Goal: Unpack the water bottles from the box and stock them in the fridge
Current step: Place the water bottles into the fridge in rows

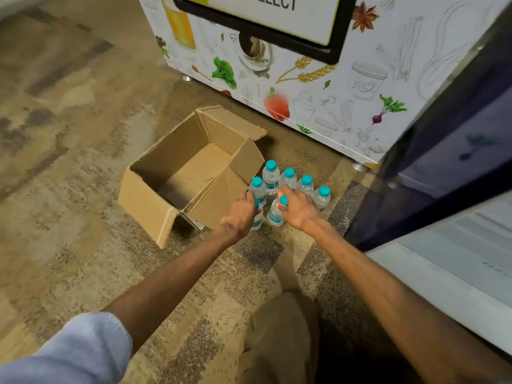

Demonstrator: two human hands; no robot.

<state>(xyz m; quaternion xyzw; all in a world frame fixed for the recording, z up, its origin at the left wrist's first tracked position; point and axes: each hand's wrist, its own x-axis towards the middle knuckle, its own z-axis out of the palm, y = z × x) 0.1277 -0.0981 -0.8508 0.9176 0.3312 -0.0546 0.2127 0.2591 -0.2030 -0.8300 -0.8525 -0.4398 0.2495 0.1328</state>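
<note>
Water bottles [271, 177] with teal caps stand upright in a tight cluster on the patterned floor [83, 189], under and just beyond both hands. The left hand [240, 214] reaches down on a nearly straight arm, back of the hand up, its fingers curled over the top of the left-hand bottle [257, 221]. The hand covers most of that cap, so only a sliver of teal and the lower body show. The right hand [298, 208] comes in at the same reach, fingers and thumb closed round the neck of the right-hand bottle [276, 216], whose cap pokes out between them. Whether either bottle is lifted off the floor cannot be told. Five more bottles stand free just beyond the knuckles. The cardboard box [155, 209] sits open just left of the left hand, flaps splayed. Beyond the hands a printed cabinet [318, 101] is cut off by the top edge. Right of the right arm a dark blue panel [443, 162] is blurred and cut off.
</note>
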